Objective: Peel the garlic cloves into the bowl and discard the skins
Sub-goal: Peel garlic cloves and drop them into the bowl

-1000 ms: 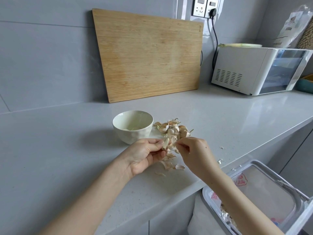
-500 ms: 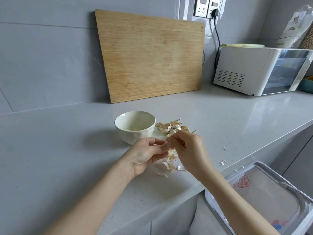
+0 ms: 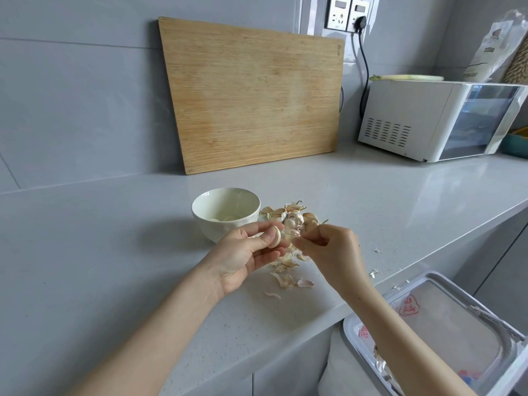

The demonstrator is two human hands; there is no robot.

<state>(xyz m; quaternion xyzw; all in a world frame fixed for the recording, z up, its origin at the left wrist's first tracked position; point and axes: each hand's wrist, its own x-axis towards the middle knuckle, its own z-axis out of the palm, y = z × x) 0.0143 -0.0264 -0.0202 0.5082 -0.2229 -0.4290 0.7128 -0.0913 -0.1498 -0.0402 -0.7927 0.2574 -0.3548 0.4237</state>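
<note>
My left hand (image 3: 243, 257) pinches a pale garlic clove (image 3: 275, 237) between thumb and fingers, just in front of the white bowl (image 3: 200, 208). Peeled cloves lie in the bowl's bottom. My right hand (image 3: 331, 250) is close beside it, its fingertips pinching a strip of skin (image 3: 295, 238) that still reaches the clove. A heap of unpeeled garlic cloves (image 3: 294, 214) lies right of the bowl. Loose skins (image 3: 287, 277) are scattered on the grey counter under and in front of my hands.
An open bin lined with a bag (image 3: 445, 332) stands below the counter's edge at lower right. A wooden cutting board (image 3: 254, 92) leans on the wall behind. A white appliance (image 3: 423, 118) sits at the back right. Skin flakes (image 3: 374, 271) dot the counter edge.
My hands have drawn slightly apart. The right hand has pulled skin away to the right, and the bare clove now shows in my left fingers.
</note>
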